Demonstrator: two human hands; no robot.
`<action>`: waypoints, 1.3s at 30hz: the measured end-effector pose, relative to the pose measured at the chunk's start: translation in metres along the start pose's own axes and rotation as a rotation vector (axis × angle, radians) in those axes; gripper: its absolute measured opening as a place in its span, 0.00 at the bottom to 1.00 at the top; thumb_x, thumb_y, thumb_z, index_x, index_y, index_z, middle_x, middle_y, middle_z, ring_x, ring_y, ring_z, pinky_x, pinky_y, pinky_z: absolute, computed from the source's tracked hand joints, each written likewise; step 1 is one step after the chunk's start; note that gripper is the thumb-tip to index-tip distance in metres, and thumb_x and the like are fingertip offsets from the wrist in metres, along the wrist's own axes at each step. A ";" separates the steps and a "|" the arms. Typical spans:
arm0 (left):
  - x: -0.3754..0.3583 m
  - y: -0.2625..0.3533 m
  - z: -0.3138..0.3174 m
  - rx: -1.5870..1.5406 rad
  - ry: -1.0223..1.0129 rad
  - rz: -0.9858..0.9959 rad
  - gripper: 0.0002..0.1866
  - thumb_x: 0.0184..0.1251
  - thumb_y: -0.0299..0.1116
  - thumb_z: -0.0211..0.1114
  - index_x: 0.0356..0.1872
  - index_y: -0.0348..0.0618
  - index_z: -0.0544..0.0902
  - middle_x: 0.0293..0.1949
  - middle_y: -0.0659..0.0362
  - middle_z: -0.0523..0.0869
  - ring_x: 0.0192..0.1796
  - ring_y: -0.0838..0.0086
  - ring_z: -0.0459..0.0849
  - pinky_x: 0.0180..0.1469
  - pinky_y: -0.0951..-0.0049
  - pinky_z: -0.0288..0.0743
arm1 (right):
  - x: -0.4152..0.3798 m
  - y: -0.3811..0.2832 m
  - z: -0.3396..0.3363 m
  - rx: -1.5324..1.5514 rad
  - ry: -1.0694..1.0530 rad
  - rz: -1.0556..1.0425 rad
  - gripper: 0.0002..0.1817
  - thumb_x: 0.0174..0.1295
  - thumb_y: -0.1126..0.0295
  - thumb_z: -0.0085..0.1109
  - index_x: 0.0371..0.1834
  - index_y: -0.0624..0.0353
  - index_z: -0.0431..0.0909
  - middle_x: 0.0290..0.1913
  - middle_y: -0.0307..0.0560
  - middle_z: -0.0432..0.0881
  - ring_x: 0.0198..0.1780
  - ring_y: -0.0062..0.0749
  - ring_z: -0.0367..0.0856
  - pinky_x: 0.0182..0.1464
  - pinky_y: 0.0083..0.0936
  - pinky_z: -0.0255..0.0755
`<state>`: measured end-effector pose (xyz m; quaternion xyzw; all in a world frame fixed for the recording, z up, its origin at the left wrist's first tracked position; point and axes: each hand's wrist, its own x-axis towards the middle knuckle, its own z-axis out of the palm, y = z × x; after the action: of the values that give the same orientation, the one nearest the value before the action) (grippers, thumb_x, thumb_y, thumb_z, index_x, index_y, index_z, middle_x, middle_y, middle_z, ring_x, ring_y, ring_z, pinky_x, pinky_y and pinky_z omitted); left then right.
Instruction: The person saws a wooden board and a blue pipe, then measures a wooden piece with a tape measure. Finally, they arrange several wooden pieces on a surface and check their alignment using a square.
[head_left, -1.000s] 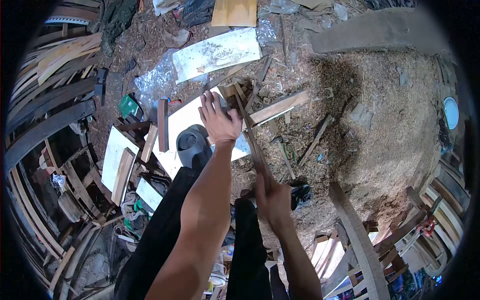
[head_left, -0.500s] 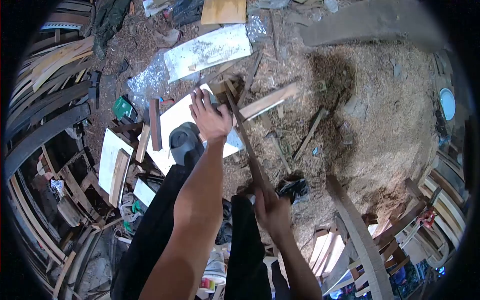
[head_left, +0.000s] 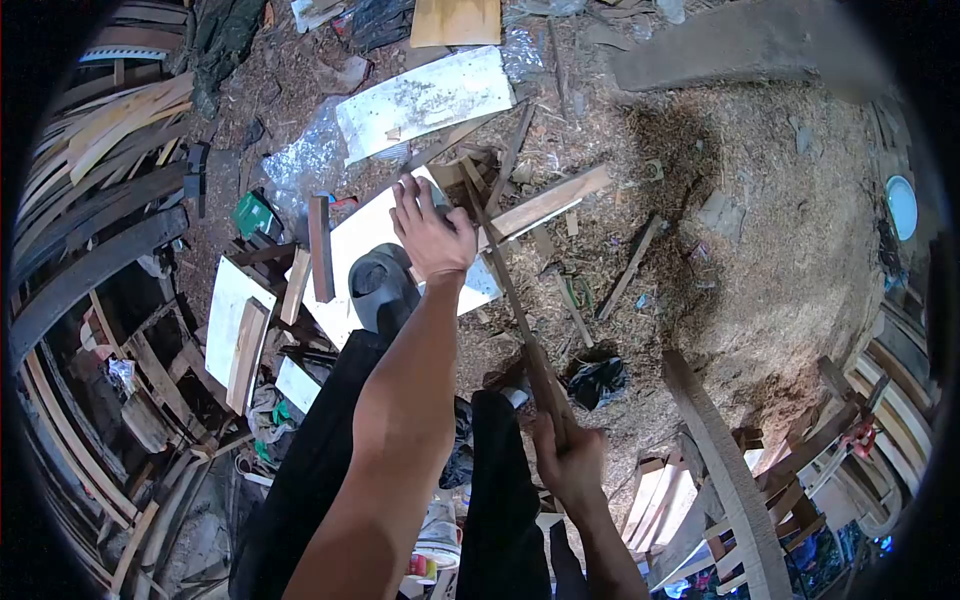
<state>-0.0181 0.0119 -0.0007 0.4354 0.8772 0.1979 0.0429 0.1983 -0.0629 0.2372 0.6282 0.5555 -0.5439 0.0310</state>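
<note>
A long, narrow saw (head_left: 514, 300) slants up and left from my right hand (head_left: 572, 452), whose fingers are wrapped round its near end. Its far part lies against a wooden plank (head_left: 548, 205), beside my left hand (head_left: 434, 228). My left hand presses down at the plank's left end, palm down, with fingers stretched forward and the thumb apart. Under and left of it is a white board (head_left: 345, 240). A dark shoe (head_left: 378, 285) rests on that board, just left of my left wrist.
Another white board (head_left: 425, 103) lies ahead on sawdust-covered ground. A thick beam (head_left: 725, 460) stands out at the lower right. Stacked timber (head_left: 90, 250) lines the left side. A green box (head_left: 252, 215) and a black plastic bag (head_left: 598, 382) lie on the ground.
My right hand has pulled back towards me and slightly right, and the saw has moved with it. My left hand stays on the plank. The whole view has shifted slightly.
</note>
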 end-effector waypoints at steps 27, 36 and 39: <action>-0.003 -0.013 0.006 -0.040 -0.068 -0.019 0.34 0.54 0.39 0.56 0.66 0.37 0.69 0.71 0.48 0.65 0.75 0.52 0.58 0.73 0.48 0.50 | 0.196 -0.056 0.071 0.003 0.233 -0.143 0.26 0.65 0.49 0.55 0.26 0.66 0.82 0.20 0.66 0.76 0.27 0.62 0.81 0.32 0.45 0.72; -0.001 -0.001 0.001 -0.033 -0.006 -0.021 0.31 0.53 0.33 0.54 0.63 0.34 0.71 0.69 0.45 0.67 0.74 0.50 0.59 0.73 0.48 0.50 | 0.010 -0.038 -0.005 0.069 0.063 0.000 0.16 0.66 0.58 0.57 0.38 0.62 0.84 0.29 0.62 0.83 0.30 0.60 0.84 0.34 0.43 0.78; 0.001 0.000 -0.001 -0.050 -0.022 -0.045 0.31 0.53 0.33 0.54 0.63 0.34 0.71 0.69 0.45 0.68 0.74 0.50 0.59 0.73 0.47 0.49 | -0.002 -0.035 -0.011 0.065 0.003 0.057 0.16 0.65 0.58 0.58 0.38 0.62 0.84 0.28 0.63 0.83 0.30 0.58 0.84 0.33 0.43 0.78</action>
<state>-0.0186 0.0123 0.0002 0.4167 0.8809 0.2138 0.0677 0.1806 -0.0440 0.2629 0.6452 0.5195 -0.5596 0.0256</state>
